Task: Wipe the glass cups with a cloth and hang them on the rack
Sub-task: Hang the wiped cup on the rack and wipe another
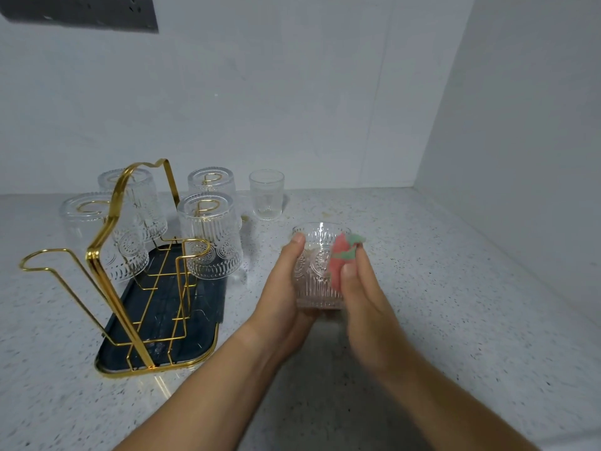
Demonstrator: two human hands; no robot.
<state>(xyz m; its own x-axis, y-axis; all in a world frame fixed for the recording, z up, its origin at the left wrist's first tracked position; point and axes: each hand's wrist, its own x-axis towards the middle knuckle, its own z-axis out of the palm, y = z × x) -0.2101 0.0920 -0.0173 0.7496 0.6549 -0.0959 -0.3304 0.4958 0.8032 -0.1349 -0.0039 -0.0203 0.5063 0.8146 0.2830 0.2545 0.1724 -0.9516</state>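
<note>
An embossed glass cup [317, 266] is held upright above the counter, just right of centre. My left hand [281, 299] grips its left side and base. My right hand [361, 294] presses a small pink and green cloth [343, 255] against the cup's right wall, thumb on the cloth. To the left stands a gold wire rack [107, 242] on a dark tray [182, 320]. Several embossed cups hang upside down on its hooks, the nearest one [211, 236] at the rack's right. Two front hooks [35, 260] are bare.
A plain upright glass [266, 195] stands on the speckled counter [455, 304] behind the held cup, near the back wall. A white side wall closes the counter on the right. A dark socket panel [81, 11] is fixed at the upper left.
</note>
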